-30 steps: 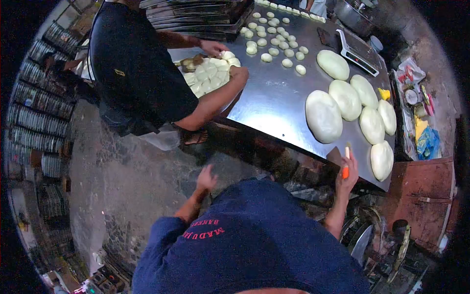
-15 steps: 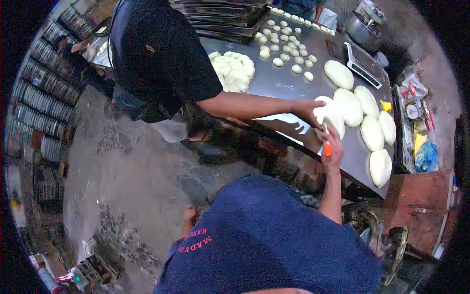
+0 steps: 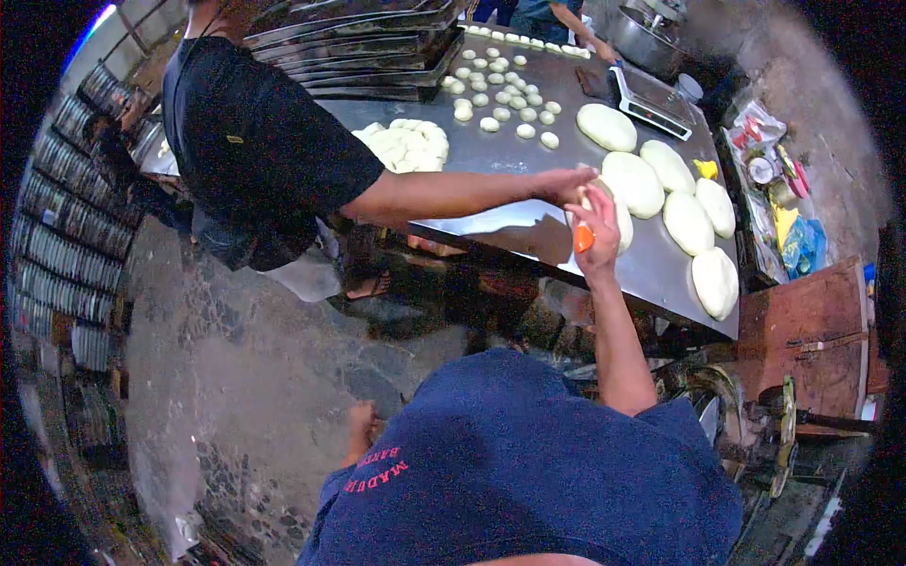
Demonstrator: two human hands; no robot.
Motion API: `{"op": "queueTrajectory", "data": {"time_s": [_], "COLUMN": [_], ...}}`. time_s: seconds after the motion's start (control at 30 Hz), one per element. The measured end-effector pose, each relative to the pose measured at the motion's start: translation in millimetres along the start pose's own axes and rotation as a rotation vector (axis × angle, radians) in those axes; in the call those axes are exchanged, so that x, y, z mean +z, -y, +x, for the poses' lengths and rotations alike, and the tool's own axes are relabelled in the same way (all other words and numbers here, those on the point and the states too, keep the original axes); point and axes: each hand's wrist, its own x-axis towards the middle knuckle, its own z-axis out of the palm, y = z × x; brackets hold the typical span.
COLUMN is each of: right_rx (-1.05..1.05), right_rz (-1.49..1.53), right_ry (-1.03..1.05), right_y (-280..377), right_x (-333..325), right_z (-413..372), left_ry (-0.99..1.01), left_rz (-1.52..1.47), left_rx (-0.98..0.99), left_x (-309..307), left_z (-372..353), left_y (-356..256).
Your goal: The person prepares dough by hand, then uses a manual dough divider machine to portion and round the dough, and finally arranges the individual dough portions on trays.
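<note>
My right hand [image 3: 595, 236] is closed around an orange-handled tool [image 3: 584, 238] at the near edge of the metal table; the tool's working end is hard to make out. Just beyond my fingers lies a large dough piece [image 3: 619, 222], partly hidden. A co-worker's hand [image 3: 564, 185] reaches in from the left and overlaps my fingertips in this view. More big oval dough pieces [image 3: 632, 185] sit to the right. Low at my left side, my left hand [image 3: 362, 417] hangs away from the table with its fingers curled in.
On the metal table [image 3: 528, 165] are small dough balls [image 3: 514, 94], a lumpy dough mass [image 3: 408, 146] and a scale [image 3: 653, 106]. Stacked dark trays [image 3: 359, 52] stand at the back left. A co-worker in black [image 3: 255, 123] stands left; another person's hand [image 3: 602, 49] is behind the scale.
The view has shifted, so the table sits further left and higher. The co-worker's hand has left the dough it was on and now stretches out flatter by my fingers. A far person's hand is now at the scale.
</note>
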Motion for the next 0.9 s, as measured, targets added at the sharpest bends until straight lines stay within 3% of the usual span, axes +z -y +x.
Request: {"op": "queueTrajectory", "data": {"time_s": [0.03, 0.13, 0.27, 0.3, 0.37, 0.47, 0.5, 0.53, 0.57, 0.6, 0.63, 0.67, 0.73, 0.77, 0.83, 0.9], "right_rx": [-0.085, -0.004, 0.022, 0.020, 0.035, 0.159, 0.070, 0.225, 0.357, 0.478, 0.366, 0.352, 0.794, 0.796, 0.830, 0.870], "right_rz": [-0.027, -0.017, -0.006, -0.046, -0.124, -0.377, -0.337, -0.605, -0.670, -0.716, -0.559, -0.549, -0.764, -0.767, -0.785, -0.799], "right_ry": [0.088, 0.239, 0.188, 0.248, 0.249, 0.291, 0.313, 0.383, 0.589, 0.664, 0.599, 0.613, 0.931, 0.911, 0.933, 0.948], "right_y": [-0.8, 12.5, 38.3, 41.0, 27.6, -5.2, -9.1, -65.9, -80.4, -79.6, -137.1, -113.6, -43.6, -52.3, -60.3, -60.1], "right_x": [-2.3, -2.9, 21.4, 22.4, 29.8, 29.8, 37.1, 29.2, 16.1, 9.1, 8.0, 9.1, -2.0, 3.4, 8.9, 14.0], "right_z": [-4.0, -7.4, 4.8, 5.9, -7.5, -40.7, -40.4, -83.7, -96.0, -104.0, -139.0, -129.0, -101.9, -105.9, -103.5, -98.1], "left_ry": [-0.007, -0.049, -0.028, -0.072, -0.146, -0.167, -0.167, -0.163, -0.167, -0.174, -0.181, -0.190, -0.173, -0.177, -0.109, -0.105], "left_rz": [0.018, 0.046, -0.006, -0.312, -0.637, -0.713, -0.685, -0.645, -0.624, -0.620, -0.624, -0.634, -0.568, -0.574, -0.517, -0.531], "left_rx": [0.002, -0.030, 0.028, 0.037, 0.039, -0.070, -0.138, -0.207, -0.292, -0.366, -0.438, -0.494, -0.611, -0.615, -0.826, -0.806], "left_x": [-3.9, -15.0, -14.5, -10.7, -2.1, 19.2, 29.5, 40.7, 52.5, 57.8, 62.7, 64.7, 62.5, 59.1, 46.3, 27.4], "left_z": [-2.6, -18.4, -48.6, -65.3, -81.6, -79.7, -76.6, -71.4, -70.6, -74.4, -77.9, -84.4, -98.2, -103.6, -107.8, -111.8], "left_y": [4.9, 7.3, -4.6, -21.1, -27.2, -8.4, 6.6, 23.4, 43.5, 55.8, 71.2, 84.5, 96.1, 99.7, 103.1, 80.4]}}
